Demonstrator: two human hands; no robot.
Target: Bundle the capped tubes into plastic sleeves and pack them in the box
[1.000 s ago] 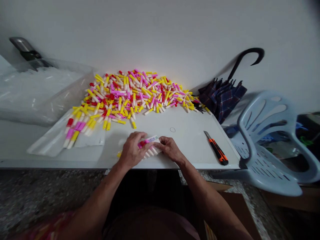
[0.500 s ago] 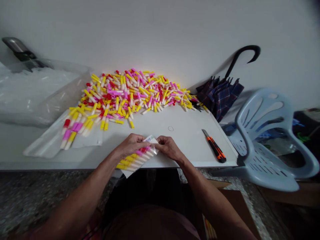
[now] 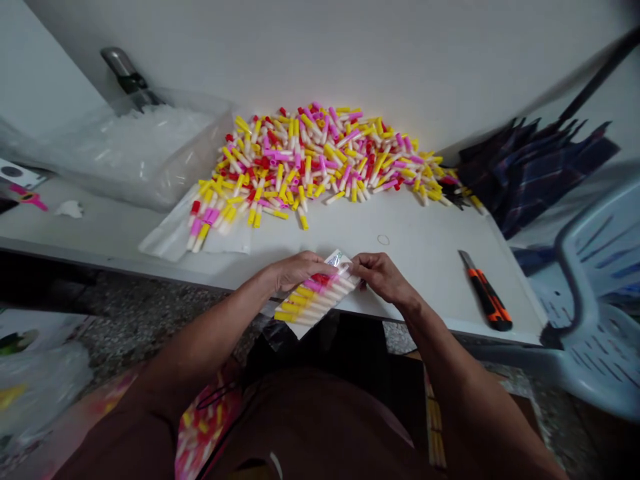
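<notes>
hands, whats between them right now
In the head view, a clear plastic packet of white tubes with yellow, red and pink tips lies between the left hand and right hand, with a paper label at its top.

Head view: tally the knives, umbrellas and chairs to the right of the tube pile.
Utility knife: 1
Folded umbrella: 1
Plastic chair: 1
Total: 3

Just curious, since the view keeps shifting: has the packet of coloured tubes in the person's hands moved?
Yes, toward the person: the packet now juts past the white table's front edge.
</notes>
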